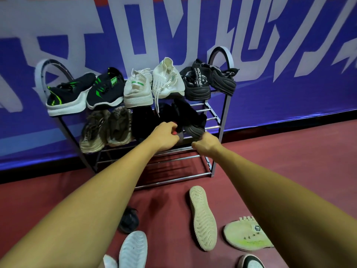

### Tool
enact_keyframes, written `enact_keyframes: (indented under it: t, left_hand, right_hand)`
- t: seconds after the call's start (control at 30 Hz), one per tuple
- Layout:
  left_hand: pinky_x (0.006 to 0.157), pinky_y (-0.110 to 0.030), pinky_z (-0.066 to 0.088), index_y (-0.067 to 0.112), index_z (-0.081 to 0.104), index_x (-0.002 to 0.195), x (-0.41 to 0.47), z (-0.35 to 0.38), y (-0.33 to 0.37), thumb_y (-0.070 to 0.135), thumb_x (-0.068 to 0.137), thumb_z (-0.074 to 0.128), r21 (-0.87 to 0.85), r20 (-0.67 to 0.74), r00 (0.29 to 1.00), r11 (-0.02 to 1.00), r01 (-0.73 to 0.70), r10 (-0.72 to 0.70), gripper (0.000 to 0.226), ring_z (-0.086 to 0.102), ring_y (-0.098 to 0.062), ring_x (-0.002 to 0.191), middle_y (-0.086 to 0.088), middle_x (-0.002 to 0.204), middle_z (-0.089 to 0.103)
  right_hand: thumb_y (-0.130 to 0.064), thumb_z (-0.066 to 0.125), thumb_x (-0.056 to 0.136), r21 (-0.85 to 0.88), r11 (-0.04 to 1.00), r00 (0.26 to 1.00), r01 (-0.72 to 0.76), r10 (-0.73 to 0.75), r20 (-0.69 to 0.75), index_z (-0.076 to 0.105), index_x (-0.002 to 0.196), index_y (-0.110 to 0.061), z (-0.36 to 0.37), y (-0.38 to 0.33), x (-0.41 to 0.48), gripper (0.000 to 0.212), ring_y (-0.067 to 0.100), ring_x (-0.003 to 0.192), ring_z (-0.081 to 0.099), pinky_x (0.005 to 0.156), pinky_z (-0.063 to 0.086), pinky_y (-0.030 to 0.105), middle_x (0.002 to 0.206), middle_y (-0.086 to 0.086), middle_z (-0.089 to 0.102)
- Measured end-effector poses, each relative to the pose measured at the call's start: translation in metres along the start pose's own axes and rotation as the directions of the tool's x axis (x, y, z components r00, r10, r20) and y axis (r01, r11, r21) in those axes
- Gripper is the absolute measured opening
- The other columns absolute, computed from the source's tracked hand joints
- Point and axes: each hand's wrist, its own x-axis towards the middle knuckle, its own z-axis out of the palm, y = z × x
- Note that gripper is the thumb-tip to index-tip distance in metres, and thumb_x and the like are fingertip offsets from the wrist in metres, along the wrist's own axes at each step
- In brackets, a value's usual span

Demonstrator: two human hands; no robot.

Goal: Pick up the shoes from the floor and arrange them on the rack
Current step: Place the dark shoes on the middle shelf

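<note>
Both our bare arms stretch straight out over the red floor [289, 161] to the middle shelf of the metal rack [218, 117], which stands against a blue banner [289, 55]. From the left, the top shelf carries a dark pair with green trim [85, 89], a white pair [154, 84] and black trainers [202, 82]. Below them, a tan pair [108, 128] sits at the shelf's left end.

Our left hand [166, 136], wrist level, curls its fingers round the near end of a black sneaker [166, 113] on that shelf. Just right of it, our right hand [205, 145] is balled and touches the sole of a tilted shoe [191, 120]. We cannot tell whether it grips.

On the floor near us lie a dark shoe [128, 219], a white sole [133, 248], a beige shoe [202, 215] turned sole-up, a pale yellow sneaker [243, 236] partly behind our right forearm, and a black-and-white shoe [251, 262] at the near edge.
</note>
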Motion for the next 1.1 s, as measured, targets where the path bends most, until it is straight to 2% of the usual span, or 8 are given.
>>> enact_keyframes:
  t: [0.13, 0.33, 0.47, 0.53, 0.63, 0.8, 1.03, 1.1]
  left_hand:
    - [0.098, -0.032, 0.045, 0.014, 0.055, 0.136, -0.022, -0.01, -0.021, 0.021, 0.089, 0.062, 0.064, 0.037, 0.998, 0.997, 0.045, -0.047, 0.048, 0.058, -0.027, 0.118, -0.011, 0.13, 0.061]
    - [0.103, -0.029, 0.04, 0.015, 0.045, 0.146, -0.054, -0.011, -0.066, 0.024, 0.092, 0.06, 0.118, 0.129, 0.975, 0.979, 0.164, -0.179, 0.056, 0.051, -0.025, 0.13, -0.009, 0.143, 0.052]
    - [0.104, -0.03, 0.041, 0.016, 0.044, 0.146, -0.075, -0.005, -0.111, 0.025, 0.092, 0.06, 0.179, 0.169, 0.943, 0.95, 0.255, -0.285, 0.056, 0.051, -0.027, 0.129, -0.01, 0.143, 0.052]
    - [0.097, -0.03, 0.047, 0.019, 0.044, 0.145, -0.083, -0.001, -0.131, 0.024, 0.092, 0.059, 0.193, 0.193, 0.923, 0.936, 0.296, -0.332, 0.055, 0.056, -0.027, 0.123, -0.01, 0.142, 0.054]
    - [0.072, -0.026, 0.051, 0.021, 0.043, 0.146, -0.093, 0.006, -0.156, 0.022, 0.092, 0.057, 0.177, 0.228, 0.894, 0.92, 0.35, -0.385, 0.056, 0.064, -0.028, 0.109, -0.009, 0.137, 0.057]
    - [0.098, -0.027, 0.045, 0.019, 0.044, 0.146, -0.097, 0.021, -0.19, 0.026, 0.091, 0.06, 0.168, 0.258, 0.864, 0.901, 0.4, -0.432, 0.058, 0.056, -0.025, 0.122, -0.008, 0.139, 0.055]
    - [0.093, -0.027, 0.045, 0.017, 0.052, 0.137, -0.103, 0.051, -0.248, 0.024, 0.089, 0.064, 0.1, 0.312, 0.812, 0.867, 0.488, -0.493, 0.05, 0.06, -0.026, 0.113, -0.01, 0.127, 0.063]
    - [0.098, -0.027, 0.042, 0.017, 0.051, 0.139, -0.108, 0.062, -0.268, 0.023, 0.09, 0.063, 0.111, 0.328, 0.79, 0.851, 0.513, -0.519, 0.05, 0.056, -0.027, 0.12, -0.011, 0.134, 0.058]
  right_hand:
    - [-0.025, 0.059, 0.087, -0.077, 0.992, 0.988, 0.101, -0.091, 0.125, 0.061, 0.085, -0.008, 0.021, -0.015, -0.018, 0.018, 0.031, 0.091, 0.066, 0.071, 0.047, 0.031, 0.092, 0.017, 0.071]
    - [-0.03, 0.062, 0.089, -0.179, 0.955, 0.962, 0.235, -0.202, 0.185, 0.059, 0.123, -0.006, 0.055, -0.032, -0.029, 0.042, 0.032, 0.116, 0.057, 0.089, 0.045, 0.032, 0.124, 0.015, 0.064]
    - [-0.033, 0.065, 0.086, -0.233, 0.924, 0.934, 0.302, -0.238, 0.268, 0.061, 0.118, -0.007, 0.093, -0.044, -0.031, 0.042, 0.033, 0.112, 0.06, 0.08, 0.043, 0.029, 0.121, 0.016, 0.065]
    - [-0.035, 0.065, 0.086, -0.272, 0.902, 0.916, 0.335, -0.243, 0.32, 0.064, 0.112, -0.006, 0.114, -0.051, -0.031, 0.039, 0.034, 0.109, 0.061, 0.073, 0.039, 0.027, 0.117, 0.017, 0.066]
    - [-0.035, 0.064, 0.087, -0.279, 0.894, 0.889, 0.35, -0.224, 0.399, 0.062, 0.116, -0.006, 0.143, -0.059, -0.032, 0.041, 0.032, 0.11, 0.061, 0.073, 0.039, 0.026, 0.119, 0.016, 0.065]
    - [-0.033, 0.064, 0.087, -0.263, 0.899, 0.852, 0.35, -0.189, 0.488, 0.056, 0.128, -0.009, 0.188, -0.067, -0.027, 0.048, 0.029, 0.108, 0.064, 0.078, 0.046, 0.027, 0.123, 0.013, 0.064]
    - [-0.037, 0.064, 0.088, -0.27, 0.9, 0.812, 0.342, -0.139, 0.567, 0.056, 0.129, -0.005, 0.25, -0.056, -0.014, 0.053, 0.031, 0.11, 0.063, 0.08, 0.046, 0.029, 0.123, 0.017, 0.065]
    - [-0.036, 0.064, 0.088, -0.273, 0.905, 0.794, 0.325, -0.104, 0.598, 0.054, 0.133, -0.004, 0.271, -0.05, -0.008, 0.056, 0.029, 0.111, 0.063, 0.083, 0.046, 0.028, 0.122, 0.017, 0.065]
